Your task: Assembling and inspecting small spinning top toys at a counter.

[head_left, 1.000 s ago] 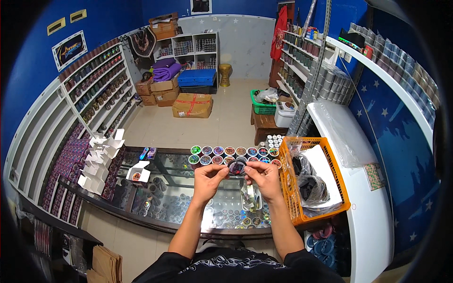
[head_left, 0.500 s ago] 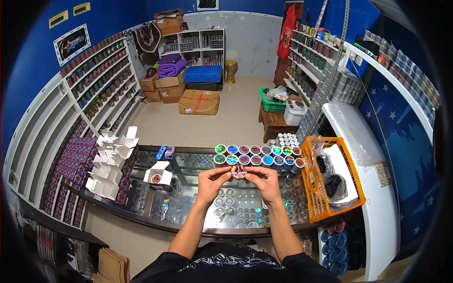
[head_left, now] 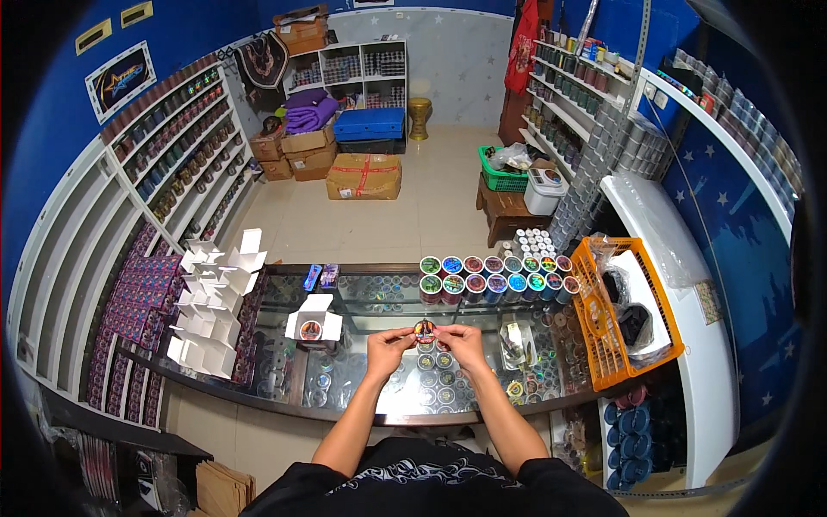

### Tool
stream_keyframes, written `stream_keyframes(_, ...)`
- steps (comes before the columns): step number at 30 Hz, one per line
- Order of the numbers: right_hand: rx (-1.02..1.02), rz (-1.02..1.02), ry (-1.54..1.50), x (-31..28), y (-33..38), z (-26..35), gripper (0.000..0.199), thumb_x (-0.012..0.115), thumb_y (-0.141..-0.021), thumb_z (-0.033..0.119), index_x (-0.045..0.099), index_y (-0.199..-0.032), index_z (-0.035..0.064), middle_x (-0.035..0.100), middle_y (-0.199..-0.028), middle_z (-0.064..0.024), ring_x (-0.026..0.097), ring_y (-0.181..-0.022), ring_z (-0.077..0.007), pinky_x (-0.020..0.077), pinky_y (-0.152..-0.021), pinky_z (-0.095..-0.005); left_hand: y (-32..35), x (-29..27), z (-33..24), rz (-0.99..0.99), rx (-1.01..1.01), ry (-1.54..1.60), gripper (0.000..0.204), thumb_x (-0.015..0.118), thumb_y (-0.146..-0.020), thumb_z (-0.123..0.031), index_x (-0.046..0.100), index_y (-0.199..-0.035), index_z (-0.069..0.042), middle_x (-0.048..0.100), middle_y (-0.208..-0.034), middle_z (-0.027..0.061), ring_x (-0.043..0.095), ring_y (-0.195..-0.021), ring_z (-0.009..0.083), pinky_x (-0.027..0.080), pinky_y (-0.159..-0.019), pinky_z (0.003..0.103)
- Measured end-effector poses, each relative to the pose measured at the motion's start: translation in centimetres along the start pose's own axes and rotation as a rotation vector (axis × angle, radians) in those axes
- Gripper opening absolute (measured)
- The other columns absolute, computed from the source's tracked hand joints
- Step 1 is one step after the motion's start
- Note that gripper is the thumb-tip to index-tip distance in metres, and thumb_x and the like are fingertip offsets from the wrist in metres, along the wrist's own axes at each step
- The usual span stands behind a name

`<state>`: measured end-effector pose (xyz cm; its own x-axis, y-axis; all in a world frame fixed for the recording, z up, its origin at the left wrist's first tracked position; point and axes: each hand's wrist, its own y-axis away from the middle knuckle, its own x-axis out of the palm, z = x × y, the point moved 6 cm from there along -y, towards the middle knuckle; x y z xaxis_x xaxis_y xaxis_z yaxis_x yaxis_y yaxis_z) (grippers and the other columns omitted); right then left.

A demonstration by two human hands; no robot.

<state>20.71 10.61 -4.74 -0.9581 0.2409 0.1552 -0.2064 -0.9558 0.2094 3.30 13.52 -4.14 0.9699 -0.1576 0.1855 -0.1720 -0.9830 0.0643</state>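
Between the fingertips of both hands is a small dark round label (head_left: 425,332) with a colourful print, held over the glass counter (head_left: 357,379). My left hand (head_left: 389,351) pinches its left edge, while my right hand (head_left: 462,346) grips the right edge. Beyond them stand two rows of thread spools (head_left: 495,283) with bright, multicoloured round tops. Left of my left hand, an open white box (head_left: 314,320) holds an item with a similar round label on top. A clear packet (head_left: 515,345) lies to the right of my right hand.
Several open white boxes (head_left: 211,302) cluster on the counter's left. An orange crate (head_left: 616,319) with plastic bags stands at the right end. Two small blue-purple packets (head_left: 320,277) lie near the far edge. White spools (head_left: 536,244) stand behind the coloured ones.
The view has shifted slightly. My hands have drawn back from the spool rows with the label, which now shows its round face. The clear packet, earlier mostly hidden by my right hand, is visible.
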Motion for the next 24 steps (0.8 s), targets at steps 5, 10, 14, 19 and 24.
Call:
stream_keyframes(5, 0.109, -0.033, -0.005, 0.3, -1.8, -4.5, 0.010, 0.070, -0.078, 0.003, 0.068, -0.084, -0.0041, 0.066, -0.071, -0.0069, 0.057, -0.056, -0.0089, 0.0424, -0.047, -0.0200, -1.1, -1.7, 4.6, -0.033, -0.072, -0.116, 0.017, 0.066, -0.080, -0.001, 0.068, -0.096, 0.005, 0.069, -0.082, 0.0120, 0.065, -0.069, 0.0136, 0.053, -0.063, 0.023)
stream_keyframes(10, 0.083, -0.075, 0.122, -0.1, -2.8, -7.1, 0.013, 0.072, -0.076, 0.007, 0.069, -0.081, -0.0042, 0.065, -0.067, -0.0068, 0.057, -0.050, -0.0090, 0.0439, -0.045, -0.0221, -1.4, -2.5, 7.5, -0.073, -0.116, -0.352, 0.014, 0.067, -0.079, -0.002, 0.070, -0.091, 0.004, 0.068, -0.070, 0.0093, 0.063, -0.060, 0.0108, 0.051, -0.055, 0.023)
stream_keyframes(14, 0.111, -0.115, 0.318, -0.2, -2.7, -7.2, 0.010, 0.072, -0.073, 0.007, 0.071, -0.079, -0.0010, 0.067, -0.066, -0.0075, 0.060, -0.050, -0.0113, 0.0469, -0.047, -0.0240, -1.8, -2.7, 8.1, -0.107, -0.096, -0.460, 0.013, 0.068, -0.076, -0.004, 0.071, -0.087, 0.001, 0.068, -0.066, 0.0102, 0.064, -0.057, 0.0121, 0.051, -0.055, 0.025)
stream_keyframes(19, 0.079, -0.136, 0.461, -0.1, -3.0, -7.0, 0.008, 0.070, -0.073, 0.006, 0.071, -0.077, -0.0012, 0.065, -0.062, -0.0063, 0.059, -0.047, -0.0102, 0.0462, -0.045, -0.0250, -1.9, -2.5, 7.6, -0.104, -0.058, -0.565, 0.013, 0.068, -0.074, -0.004, 0.072, -0.086, -0.001, 0.068, -0.067, 0.0117, 0.065, -0.057, 0.0140, 0.051, -0.056, 0.026)
stream_keyframes(24, 0.040, -0.111, 0.555, 0.2, -3.5, -6.5, 0.007, 0.067, -0.074, 0.005, 0.071, -0.077, -0.0009, 0.065, -0.061, -0.0071, 0.060, -0.047, -0.0113, 0.0471, -0.045, -0.0255, -2.2, -2.7, 7.5, -0.116, -0.060, -0.566, 0.013, 0.068, -0.073, -0.004, 0.072, -0.085, -0.002, 0.068, -0.068, 0.0108, 0.065, -0.057, 0.0135, 0.052, -0.056, 0.026)
